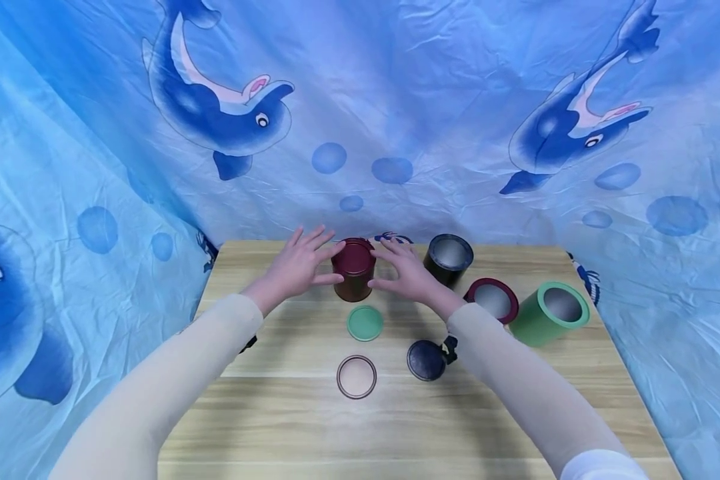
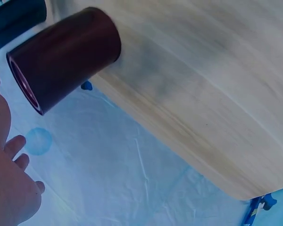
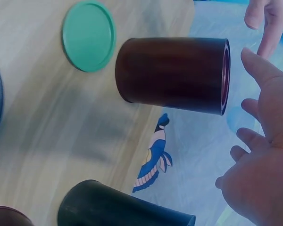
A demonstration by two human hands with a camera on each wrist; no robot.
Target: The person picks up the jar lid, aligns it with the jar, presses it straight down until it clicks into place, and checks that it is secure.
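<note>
A dark red canister (image 1: pixel 355 283) stands upright near the table's back edge, its dark red top (image 1: pixel 354 258) facing up. To its left is my left hand (image 1: pixel 300 262), fingers spread and the thumb near the canister's side. My right hand (image 1: pixel 405 272) faces it from the other side, also with fingers apart. In the left wrist view the canister (image 2: pixel 68 59) shows a gap from the left hand (image 2: pixel 12 183). The right wrist view has the right hand (image 3: pixel 266 155) beyond the top end of the canister (image 3: pixel 172 75), holding nothing.
Before the canister lie a green lid (image 1: pixel 365 323), a pale dark-rimmed lid (image 1: pixel 357 377) and a black lid (image 1: pixel 425 361). On the right stand a black canister (image 1: pixel 438 270), a red-rimmed canister (image 1: pixel 513 308) and a green canister (image 1: pixel 531 323). Blue dolphin-print curtain (image 1: pixel 360 100) surrounds the wooden table (image 1: pixel 288 413).
</note>
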